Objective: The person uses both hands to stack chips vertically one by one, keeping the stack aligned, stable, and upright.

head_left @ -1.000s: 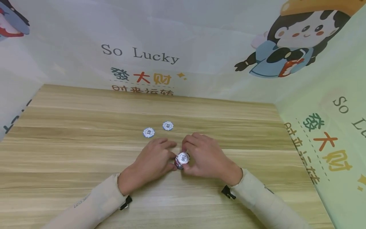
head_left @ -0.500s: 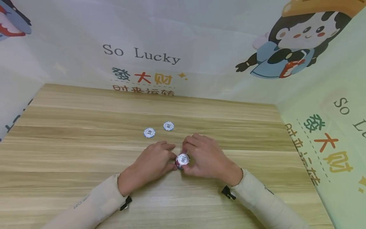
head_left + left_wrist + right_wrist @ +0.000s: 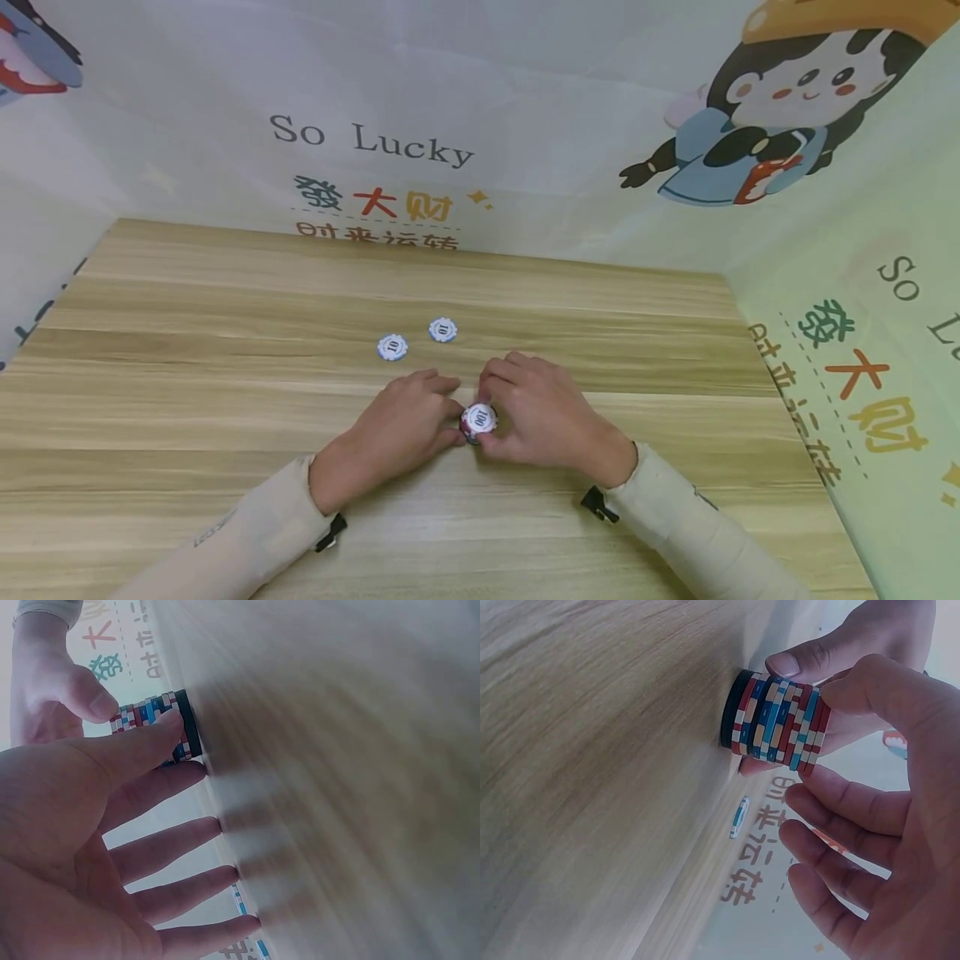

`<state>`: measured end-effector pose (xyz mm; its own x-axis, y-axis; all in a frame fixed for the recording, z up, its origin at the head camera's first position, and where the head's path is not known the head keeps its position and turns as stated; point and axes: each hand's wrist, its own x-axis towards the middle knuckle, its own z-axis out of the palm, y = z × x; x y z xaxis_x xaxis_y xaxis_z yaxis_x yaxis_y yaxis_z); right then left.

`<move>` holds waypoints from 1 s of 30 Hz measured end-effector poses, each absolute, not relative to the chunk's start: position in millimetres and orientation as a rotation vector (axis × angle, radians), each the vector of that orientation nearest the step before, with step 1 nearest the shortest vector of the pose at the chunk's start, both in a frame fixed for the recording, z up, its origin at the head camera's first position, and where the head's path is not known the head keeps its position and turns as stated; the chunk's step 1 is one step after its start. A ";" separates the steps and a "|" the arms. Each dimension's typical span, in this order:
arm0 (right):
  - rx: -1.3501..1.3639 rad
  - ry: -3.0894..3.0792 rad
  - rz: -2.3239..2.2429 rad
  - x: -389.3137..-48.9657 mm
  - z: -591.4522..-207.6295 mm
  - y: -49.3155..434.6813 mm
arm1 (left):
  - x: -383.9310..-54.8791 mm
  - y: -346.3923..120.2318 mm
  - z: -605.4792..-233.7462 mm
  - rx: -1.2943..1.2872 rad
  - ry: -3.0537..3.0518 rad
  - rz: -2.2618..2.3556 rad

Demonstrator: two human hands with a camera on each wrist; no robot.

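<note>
A stack of poker chips (image 3: 478, 418) stands between my two hands, with a white "100" face on top. In the right wrist view the chips (image 3: 772, 724) show red, blue, white and tan edges, with black chips at the table end. My left hand (image 3: 400, 422) holds the lower part of the stack between thumb and index finger, its other fingers spread with tips at the tabletop. My right hand (image 3: 545, 412) pinches the upper chips with thumb and index finger, its other fingers loosely bent.
Two blue-and-white "10" chips (image 3: 392, 347) lie flat on the wooden table (image 3: 225, 333) beyond my left hand. A printed cloth backdrop (image 3: 525, 125) rises along the table's back and sides.
The top of the stack has shifted slightly toward me and sits more in line with the chips below. Both hands keep nearly the same place.
</note>
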<state>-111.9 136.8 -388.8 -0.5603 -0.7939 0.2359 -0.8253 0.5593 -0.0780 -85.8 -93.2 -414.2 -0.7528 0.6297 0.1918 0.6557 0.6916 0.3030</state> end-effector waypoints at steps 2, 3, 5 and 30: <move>1.375 -2.621 0.271 -112.0 -388.9 136.9 | -85.8 -93.2 -414.4 -1.077 -2.822 -0.548; 1.375 -2.625 0.272 -112.0 -388.8 136.9 | -85.9 -93.2 -414.5 -1.079 -2.820 -0.548; 1.378 -2.632 0.272 -111.9 -389.1 136.7 | -85.8 -93.2 -414.6 -1.083 -2.817 -0.548; 1.391 -2.672 0.281 -115.0 -402.0 135.3 | -85.9 -92.9 -414.9 -1.076 -2.813 -0.557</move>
<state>-115.0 135.3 -402.0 -0.5721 -0.7985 0.1872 -0.8200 0.5616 -0.1105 -85.9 -92.9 -414.9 -0.7504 0.6302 0.1995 0.6586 0.6875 0.3058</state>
